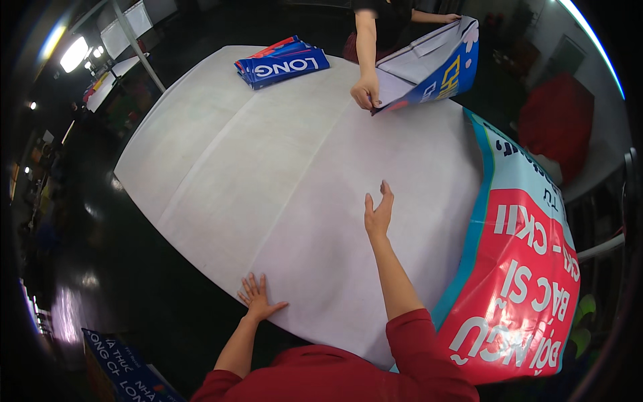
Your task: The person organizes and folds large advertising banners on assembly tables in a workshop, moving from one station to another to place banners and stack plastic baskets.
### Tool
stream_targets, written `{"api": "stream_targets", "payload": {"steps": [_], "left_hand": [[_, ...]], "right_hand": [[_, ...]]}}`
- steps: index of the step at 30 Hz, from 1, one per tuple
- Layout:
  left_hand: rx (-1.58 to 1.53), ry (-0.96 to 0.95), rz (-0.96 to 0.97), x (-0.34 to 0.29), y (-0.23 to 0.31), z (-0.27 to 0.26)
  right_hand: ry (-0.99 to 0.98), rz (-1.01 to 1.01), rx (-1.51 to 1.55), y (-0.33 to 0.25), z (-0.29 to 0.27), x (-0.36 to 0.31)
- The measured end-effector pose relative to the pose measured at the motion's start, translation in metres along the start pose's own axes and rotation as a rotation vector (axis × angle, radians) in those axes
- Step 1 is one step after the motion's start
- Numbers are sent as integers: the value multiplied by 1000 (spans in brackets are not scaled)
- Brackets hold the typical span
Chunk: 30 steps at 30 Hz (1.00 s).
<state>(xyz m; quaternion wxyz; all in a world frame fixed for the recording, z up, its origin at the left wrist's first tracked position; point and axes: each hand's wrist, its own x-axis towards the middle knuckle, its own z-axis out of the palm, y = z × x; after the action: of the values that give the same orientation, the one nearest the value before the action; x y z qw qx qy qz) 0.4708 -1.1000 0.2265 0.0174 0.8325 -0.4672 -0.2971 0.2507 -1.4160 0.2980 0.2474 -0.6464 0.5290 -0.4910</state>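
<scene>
My left hand point(258, 299) lies flat with its fingers spread on the near left edge of a large white sheet point(268, 174) that covers the table. Over the middle right of that sheet is my right hand point(379, 211), thumb and fingers apart and nothing between them. Across the table a co-worker's hand point(366, 91) pinches one corner of a folded blue banner point(439, 80) with a white back. The co-worker's other hand point(450, 18) grips its upper edge. Along the right side drapes a red and teal printed banner point(516, 268), its lettering upside down to me.
A stack of folded blue banners point(282, 63) sits at the table's far left. More blue printed material point(127, 368) stands low at the near left, below the table. A metal post point(137, 47) rises behind the far left edge. Something red point(556, 120) is beyond the far right.
</scene>
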Motion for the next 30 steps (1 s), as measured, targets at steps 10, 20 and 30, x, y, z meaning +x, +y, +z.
{"api": "stream_targets", "payload": {"steps": [10, 20, 30], "left_hand": [[1, 19, 1, 2, -8, 6], [9, 19, 14, 1, -11, 7], [37, 5, 30, 1, -13, 13]], "right_hand": [[53, -702, -416, -110, 6, 153], [-138, -395, -925, -63, -5, 162], [-320, -592, -959, -74, -91, 120]]}}
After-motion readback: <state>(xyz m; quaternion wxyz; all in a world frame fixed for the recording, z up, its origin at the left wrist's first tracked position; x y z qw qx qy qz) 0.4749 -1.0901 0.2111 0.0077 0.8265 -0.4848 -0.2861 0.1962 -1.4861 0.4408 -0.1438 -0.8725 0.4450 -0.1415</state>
